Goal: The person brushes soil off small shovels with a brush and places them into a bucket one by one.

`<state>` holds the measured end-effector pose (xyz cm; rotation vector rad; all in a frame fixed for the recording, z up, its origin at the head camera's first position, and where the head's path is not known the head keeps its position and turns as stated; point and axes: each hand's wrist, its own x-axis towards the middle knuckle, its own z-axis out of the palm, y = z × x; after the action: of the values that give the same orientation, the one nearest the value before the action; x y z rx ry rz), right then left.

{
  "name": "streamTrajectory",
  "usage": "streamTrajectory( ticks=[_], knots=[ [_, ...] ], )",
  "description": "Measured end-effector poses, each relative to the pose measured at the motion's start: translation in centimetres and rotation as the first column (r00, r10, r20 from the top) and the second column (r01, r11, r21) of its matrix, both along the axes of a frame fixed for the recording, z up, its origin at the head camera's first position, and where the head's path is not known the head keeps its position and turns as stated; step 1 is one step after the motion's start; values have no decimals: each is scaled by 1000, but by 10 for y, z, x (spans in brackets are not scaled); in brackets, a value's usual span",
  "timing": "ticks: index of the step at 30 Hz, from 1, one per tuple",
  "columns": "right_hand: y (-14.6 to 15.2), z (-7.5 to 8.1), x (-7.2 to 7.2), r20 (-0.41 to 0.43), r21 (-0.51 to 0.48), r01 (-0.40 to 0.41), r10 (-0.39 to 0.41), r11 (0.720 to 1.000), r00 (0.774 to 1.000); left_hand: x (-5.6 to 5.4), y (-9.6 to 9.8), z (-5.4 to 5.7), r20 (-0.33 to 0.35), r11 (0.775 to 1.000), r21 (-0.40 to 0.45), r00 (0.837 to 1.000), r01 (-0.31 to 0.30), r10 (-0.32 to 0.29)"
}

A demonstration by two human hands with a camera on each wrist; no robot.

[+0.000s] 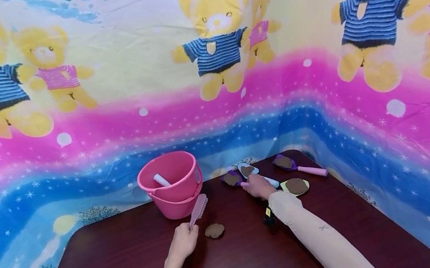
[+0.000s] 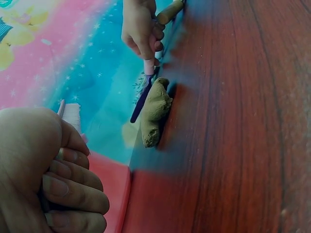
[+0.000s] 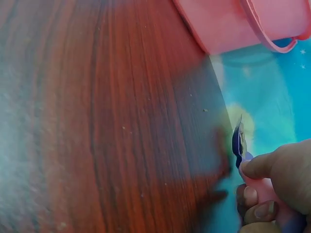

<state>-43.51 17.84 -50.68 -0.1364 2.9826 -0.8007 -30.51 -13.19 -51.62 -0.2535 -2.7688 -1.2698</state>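
My left hand (image 1: 181, 242) grips the handle of a pink brush (image 1: 199, 208), its bristles facing right, beside the bucket. In the left wrist view the fingers (image 2: 73, 182) curl, and part of the brush (image 2: 72, 112) shows behind them. My right hand (image 1: 259, 186) holds a toy shovel with a purple scoop (image 1: 231, 179) by its pink handle (image 3: 262, 188), thumb along the top. Brown, sand-like material sits in the scoop. A lumpy brown piece (image 1: 214, 231) of similar material lies on the table between the hands.
A pink bucket (image 1: 177, 210) with a white stick-like thing inside stands at the back of the dark table (image 1: 111, 251). Around my right hand lie a light-blue shovel (image 1: 271, 182), a yellow-green one (image 1: 306, 184) and another purple-and-pink one (image 1: 313, 170), each carrying brown material. A bear-print cloth (image 1: 139, 75) hangs behind.
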Motion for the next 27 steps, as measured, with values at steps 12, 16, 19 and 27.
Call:
streamTrajectory(
  ticks=[12, 16, 19, 27],
  knots=[
    [-12, 15, 22, -167, -22, -13, 9, 1000, 986, 2, 1, 1, -1, 1000, -7, 1000, -3, 3],
    [-18, 25, 32, -178, -29, -9, 3, 1000, 984, 3, 1, 1, -1, 1000, -2, 1000, 3, -3],
    [-21, 31, 38, -189, -21, -4, 0, 1000, 982, 3, 1, 0, 4, 1000, -3, 1000, 3, -3],
    [-25, 53, 59, -193, 40, -48, 55, 998, 980, 3, 2, 1, -3, 1000, -7, 1000, 2, -2]
  ],
)
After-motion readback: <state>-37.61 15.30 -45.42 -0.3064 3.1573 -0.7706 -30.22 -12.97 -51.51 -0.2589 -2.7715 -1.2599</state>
